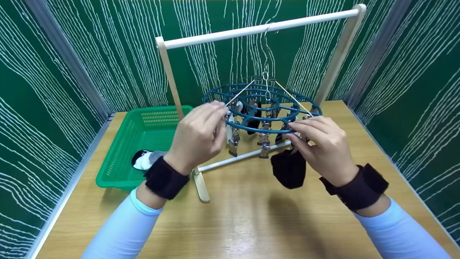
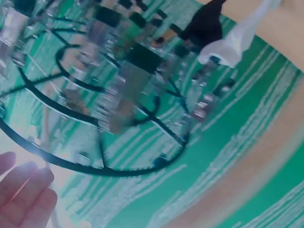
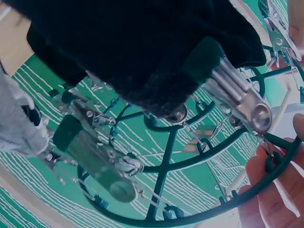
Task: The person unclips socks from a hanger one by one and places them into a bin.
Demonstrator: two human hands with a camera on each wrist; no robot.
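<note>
A round dark-green clip hanger (image 1: pixel 251 128) hangs by a metal hook and chain. Its rim is between the thumb and fingers of my right hand (image 1: pixel 323 147), which pinches it at the near right. Just below, a black sock (image 1: pixel 289 169) dangles from a metal clip (image 3: pixel 242 102). My left hand (image 1: pixel 197 135) is at the rim's left side; in the left wrist view its fingers (image 2: pixel 28 194) lie loosely extended right beside the ring, gripping nothing there. More metal clips (image 1: pixel 265 149) hang beneath the rings, and a white sock (image 2: pixel 232 47) and a grey one (image 3: pixel 19 118) are clipped on.
A wooden stand with a white crossbar (image 1: pixel 230 34) carries the hanger, its lower white bar (image 1: pixel 237 158) close to the table (image 1: pixel 230 223). On the left is a green basket (image 1: pixel 111 158) with a white, grey and black sock (image 1: pixel 145 160) inside. Green walls surround the table.
</note>
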